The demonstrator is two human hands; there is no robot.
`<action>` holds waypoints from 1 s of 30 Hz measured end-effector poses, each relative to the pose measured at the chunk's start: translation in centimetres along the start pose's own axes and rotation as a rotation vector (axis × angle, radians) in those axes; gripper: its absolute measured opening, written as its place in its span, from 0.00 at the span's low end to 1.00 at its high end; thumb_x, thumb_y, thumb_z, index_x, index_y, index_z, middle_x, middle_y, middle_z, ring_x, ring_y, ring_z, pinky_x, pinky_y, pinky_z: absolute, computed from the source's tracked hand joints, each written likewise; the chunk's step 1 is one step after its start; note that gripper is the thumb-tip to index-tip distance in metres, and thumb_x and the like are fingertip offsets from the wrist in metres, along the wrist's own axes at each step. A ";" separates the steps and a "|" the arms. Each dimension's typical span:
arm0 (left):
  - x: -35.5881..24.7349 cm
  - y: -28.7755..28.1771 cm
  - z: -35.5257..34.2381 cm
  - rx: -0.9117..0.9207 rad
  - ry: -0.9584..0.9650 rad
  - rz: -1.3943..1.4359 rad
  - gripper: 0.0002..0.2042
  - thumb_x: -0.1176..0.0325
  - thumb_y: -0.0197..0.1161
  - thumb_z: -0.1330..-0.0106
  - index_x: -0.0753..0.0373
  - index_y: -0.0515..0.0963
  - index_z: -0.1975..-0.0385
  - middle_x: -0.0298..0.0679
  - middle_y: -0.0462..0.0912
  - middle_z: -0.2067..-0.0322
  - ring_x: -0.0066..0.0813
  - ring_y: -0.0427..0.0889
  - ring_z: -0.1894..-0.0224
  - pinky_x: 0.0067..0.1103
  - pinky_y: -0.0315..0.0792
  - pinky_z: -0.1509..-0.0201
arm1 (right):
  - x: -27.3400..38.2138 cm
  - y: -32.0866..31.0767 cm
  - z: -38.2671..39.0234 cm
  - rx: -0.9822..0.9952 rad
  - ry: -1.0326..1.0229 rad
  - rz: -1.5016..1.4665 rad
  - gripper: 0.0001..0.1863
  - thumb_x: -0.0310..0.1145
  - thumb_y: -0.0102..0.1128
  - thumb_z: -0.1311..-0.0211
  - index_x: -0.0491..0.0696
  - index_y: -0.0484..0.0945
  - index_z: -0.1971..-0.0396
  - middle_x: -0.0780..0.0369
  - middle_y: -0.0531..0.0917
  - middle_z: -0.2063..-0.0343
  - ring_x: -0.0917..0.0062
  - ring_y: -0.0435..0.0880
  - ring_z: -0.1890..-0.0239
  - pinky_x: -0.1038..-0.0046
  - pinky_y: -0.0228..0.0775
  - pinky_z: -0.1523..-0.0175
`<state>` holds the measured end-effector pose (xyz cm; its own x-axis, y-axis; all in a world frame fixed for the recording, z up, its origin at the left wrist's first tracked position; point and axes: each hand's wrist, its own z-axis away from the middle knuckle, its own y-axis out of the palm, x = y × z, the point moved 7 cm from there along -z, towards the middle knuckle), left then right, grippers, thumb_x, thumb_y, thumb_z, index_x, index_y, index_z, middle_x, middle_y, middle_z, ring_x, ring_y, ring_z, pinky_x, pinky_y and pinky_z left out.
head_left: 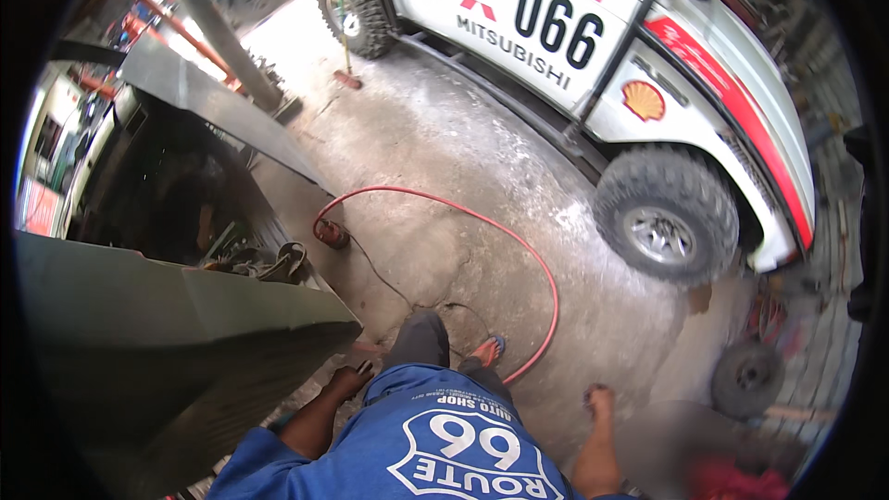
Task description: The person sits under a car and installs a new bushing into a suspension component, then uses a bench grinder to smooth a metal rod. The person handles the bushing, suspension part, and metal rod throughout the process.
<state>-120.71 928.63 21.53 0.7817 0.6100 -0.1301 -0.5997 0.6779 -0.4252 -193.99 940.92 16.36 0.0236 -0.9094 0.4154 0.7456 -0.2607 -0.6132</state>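
My left hand [350,378] hangs beside my left thigh, its fingers loosely bent and a little apart. Nothing shows in it; the nearest thing is the lower corner of a grey-green body panel [278,301]. Out to the right of my body, my right hand [599,398] hangs low over the concrete with its fingers slightly curled. I see nothing in that hand either. A red hose [546,268] loops across the floor between my feet and the vehicle, its near end hidden behind my blue shirt.
A white and red off-road vehicle [593,83] stands ahead and right, its big tyre [669,215] closest to me. Loose wheel [747,378] lies at right. A broom [347,79], a metal post [218,28], a reddish tool [331,234] and a dark cable [381,276] are ahead.
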 end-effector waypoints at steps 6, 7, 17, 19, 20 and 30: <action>0.0 5.0 -6.6 0.144 -0.140 0.016 0.24 0.50 0.72 0.44 0.71 0.86 0.66 0.48 0.88 0.69 0.38 0.88 0.70 0.32 0.81 0.67 | 36.7 -7.4 -13.5 -0.097 -0.218 -0.071 0.09 0.33 0.56 0.29 0.48 0.78 0.54 0.64 0.82 0.72 0.80 0.79 0.76 0.76 0.71 0.75; -0.9 5.8 -8.5 0.159 -0.159 0.049 0.24 0.50 0.72 0.44 0.71 0.86 0.66 0.48 0.88 0.69 0.38 0.88 0.70 0.32 0.81 0.67 | 41.9 -6.1 -14.2 -0.103 -0.303 -0.053 0.08 0.33 0.55 0.28 0.47 0.78 0.55 0.65 0.82 0.72 0.80 0.79 0.76 0.77 0.71 0.75; -21.6 -19.5 -23.8 0.048 -0.288 0.362 0.23 0.51 0.73 0.42 0.70 0.85 0.66 0.51 0.87 0.71 0.39 0.88 0.72 0.36 0.83 0.68 | 62.1 24.6 -16.2 0.418 -0.022 0.373 0.10 0.33 0.59 0.32 0.48 0.79 0.54 0.61 0.85 0.68 0.71 0.85 0.70 0.64 0.78 0.67; -27.1 -30.8 -24.6 -0.147 -0.200 0.522 0.24 0.49 0.75 0.41 0.71 0.84 0.71 0.47 0.86 0.75 0.34 0.86 0.76 0.32 0.80 0.72 | 65.5 29.2 -17.1 0.506 0.068 0.390 0.10 0.33 0.60 0.34 0.47 0.79 0.56 0.61 0.85 0.70 0.71 0.85 0.72 0.62 0.77 0.67; -29.0 -35.6 -25.4 -0.204 -0.178 0.575 0.22 0.53 0.75 0.41 0.70 0.81 0.67 0.46 0.85 0.76 0.36 0.85 0.78 0.34 0.79 0.74 | 67.3 31.0 -18.0 0.491 0.086 0.407 0.09 0.33 0.60 0.34 0.48 0.79 0.56 0.61 0.84 0.70 0.70 0.85 0.72 0.61 0.77 0.66; -39.2 -54.7 -35.6 -0.159 -0.482 0.870 0.18 0.58 0.75 0.40 0.68 0.81 0.66 0.43 0.83 0.76 0.33 0.83 0.78 0.31 0.77 0.74 | 105.9 52.8 -26.9 0.537 -0.122 0.653 0.13 0.33 0.60 0.32 0.44 0.80 0.52 0.61 0.86 0.67 0.73 0.86 0.69 0.68 0.78 0.68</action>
<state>-112.48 853.03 17.95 -0.0910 0.9916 -0.0915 -0.8718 -0.1238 -0.4740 -169.98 822.11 9.91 0.6069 -0.7746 0.1778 0.7714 0.5204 -0.3661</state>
